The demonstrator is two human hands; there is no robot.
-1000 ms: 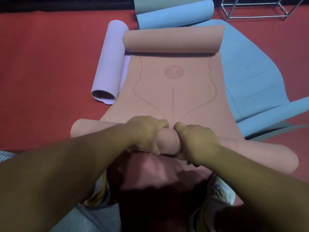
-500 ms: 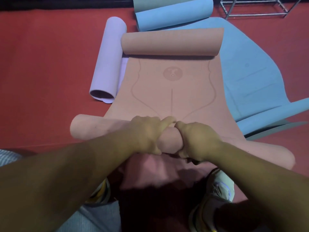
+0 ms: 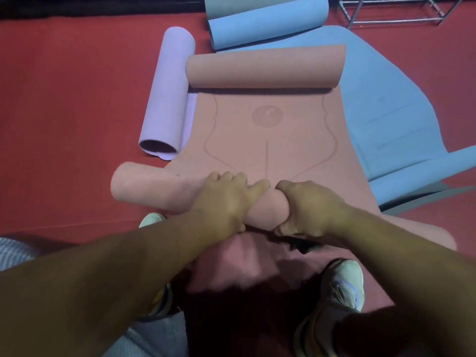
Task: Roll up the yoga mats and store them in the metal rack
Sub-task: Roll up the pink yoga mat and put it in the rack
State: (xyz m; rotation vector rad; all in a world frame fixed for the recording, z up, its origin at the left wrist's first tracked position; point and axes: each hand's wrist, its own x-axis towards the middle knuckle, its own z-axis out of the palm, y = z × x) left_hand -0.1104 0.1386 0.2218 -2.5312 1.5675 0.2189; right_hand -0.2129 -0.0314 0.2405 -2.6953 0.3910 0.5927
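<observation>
On the red floor (image 3: 64, 112), a pink yoga mat (image 3: 270, 140) lay partly unrolled, with a rolled section at each end. The near roll (image 3: 154, 189) ran crosswise just ahead of the person's shoes (image 3: 342, 287); the far roll (image 3: 262, 67) rested at the mat's opposite end. Both hands were closed around the middle of the near roll, side by side and nearly touching. The left hand (image 3: 224, 202) curled its fingers over the top of the roll, with the thumb underneath. The right hand (image 3: 306, 210) gripped in the same manner just beside it. A lilac rolled mat (image 3: 167, 91) lay at the pink mat's left edge, touching it. A blue mat (image 3: 386, 99) was spread under the pink mat's right side, with a blue roll (image 3: 265, 24) beyond the far end. The metal rack (image 3: 401, 11) stood at the upper right, well apart from the hands.
</observation>
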